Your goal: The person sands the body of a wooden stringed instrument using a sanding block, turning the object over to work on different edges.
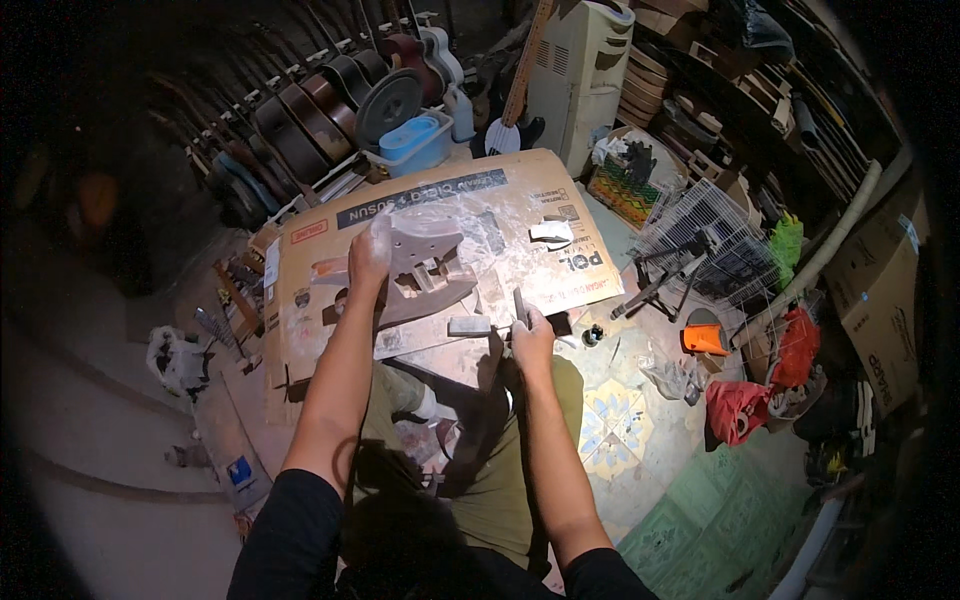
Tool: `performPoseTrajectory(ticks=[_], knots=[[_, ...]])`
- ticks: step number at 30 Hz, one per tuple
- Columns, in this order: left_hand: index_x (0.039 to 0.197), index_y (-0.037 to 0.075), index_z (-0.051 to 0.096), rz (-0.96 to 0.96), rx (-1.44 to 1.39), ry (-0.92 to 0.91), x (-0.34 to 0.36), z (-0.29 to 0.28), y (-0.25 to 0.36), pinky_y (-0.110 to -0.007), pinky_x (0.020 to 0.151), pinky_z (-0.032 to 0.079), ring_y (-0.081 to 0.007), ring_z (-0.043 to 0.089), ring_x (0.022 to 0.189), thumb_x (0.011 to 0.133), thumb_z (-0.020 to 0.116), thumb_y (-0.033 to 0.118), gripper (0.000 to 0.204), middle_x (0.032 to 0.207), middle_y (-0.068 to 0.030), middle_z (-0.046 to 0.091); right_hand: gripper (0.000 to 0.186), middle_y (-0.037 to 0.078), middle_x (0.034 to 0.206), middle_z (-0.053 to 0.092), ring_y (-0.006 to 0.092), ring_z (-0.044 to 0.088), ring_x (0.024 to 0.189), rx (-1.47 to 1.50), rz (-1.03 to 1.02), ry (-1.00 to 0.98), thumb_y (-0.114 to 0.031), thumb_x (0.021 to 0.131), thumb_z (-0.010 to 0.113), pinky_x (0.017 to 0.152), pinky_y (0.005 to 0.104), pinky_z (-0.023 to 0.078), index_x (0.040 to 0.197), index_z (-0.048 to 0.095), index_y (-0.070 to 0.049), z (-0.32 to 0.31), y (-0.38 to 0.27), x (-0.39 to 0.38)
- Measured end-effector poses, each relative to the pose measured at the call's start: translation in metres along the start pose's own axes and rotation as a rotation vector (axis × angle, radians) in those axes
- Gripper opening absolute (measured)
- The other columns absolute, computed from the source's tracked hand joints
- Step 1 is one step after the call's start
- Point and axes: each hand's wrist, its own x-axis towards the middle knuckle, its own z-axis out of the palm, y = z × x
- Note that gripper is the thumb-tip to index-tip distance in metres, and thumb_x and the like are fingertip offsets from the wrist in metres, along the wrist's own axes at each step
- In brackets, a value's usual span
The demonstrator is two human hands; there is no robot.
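A brown electric guitar body (425, 278) with cut-out cavities lies tilted on a dusty cardboard sheet (370, 190) in front of me. My left hand (370, 258) grips its left edge, fingers wrapped round it. My right hand (533, 338), near the cardboard's front edge, is closed on a thin, dark, flat piece that stands up from the fingers; its exact kind does not show. Just left of that hand rests a small grey rectangular block (470, 326). Farther back on the cardboard is a folded white piece (551, 233), perhaps paper.
Several guitars (310, 110) stand in a row at the back left. A blue tub (410, 140) sits behind the cardboard. To the right are a wire rack (700, 240), an orange object (705, 335), a red bag (738, 410) and a small dark bottle (593, 335) on the tiled floor.
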Motion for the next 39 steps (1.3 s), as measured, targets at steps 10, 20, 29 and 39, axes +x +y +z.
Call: performPoseTrajectory(ticks=[10, 20, 29, 39], knots=[[0.141, 0.013, 0.054, -0.028, 0.237, -0.044, -0.001, -0.019, -0.004, -0.045, 0.097, 0.048, -0.0383, 0.062, 0.116, 0.096, 0.058, 0.039, 0.052, 0.124, -0.0226, 0.065, 0.038, 0.022, 0.096, 0.071, 0.0326, 0.070, 0.092, 0.033, 0.052, -0.044, -0.006, 0.080, 0.055, 0.087, 0.0401, 0.052, 0.116, 0.068, -0.001, 0.017, -0.019, -0.010], [0.130, 0.003, 0.061, -0.197, -0.089, -0.182, 0.008, 0.073, -0.019, -0.045, 0.091, 0.051, -0.0354, 0.068, 0.099, 0.101, 0.042, 0.032, 0.045, 0.107, -0.0187, 0.072, 0.047, 0.018, 0.089, 0.069, 0.0264, 0.065, 0.076, 0.223, 0.227, -0.026, -0.003, 0.079, 0.060, 0.072, 0.0433, 0.054, 0.125, 0.066, -0.005, 0.025, 0.031, 0.004], [0.126, 0.005, 0.064, -0.158, 0.169, -0.215, 0.011, 0.083, 0.001, -0.046, 0.093, 0.049, -0.0370, 0.067, 0.102, 0.100, 0.044, 0.036, 0.045, 0.108, -0.0198, 0.071, 0.031, 0.028, 0.101, 0.067, 0.0440, 0.066, 0.099, 0.219, -0.012, 0.193, -0.004, 0.078, 0.061, 0.086, 0.0474, 0.052, 0.109, 0.066, 0.001, 0.004, 0.009, -0.003], [0.122, 0.008, 0.067, -0.129, 0.261, -0.248, 0.020, 0.067, -0.012, -0.047, 0.095, 0.047, -0.0389, 0.065, 0.104, 0.099, 0.047, 0.040, 0.045, 0.110, -0.0210, 0.070, 0.027, 0.027, 0.098, 0.068, 0.0416, 0.067, 0.095, 0.187, 0.040, 0.190, -0.008, 0.077, 0.064, 0.081, 0.0465, 0.052, 0.102, 0.066, 0.002, 0.002, 0.018, 0.003]])
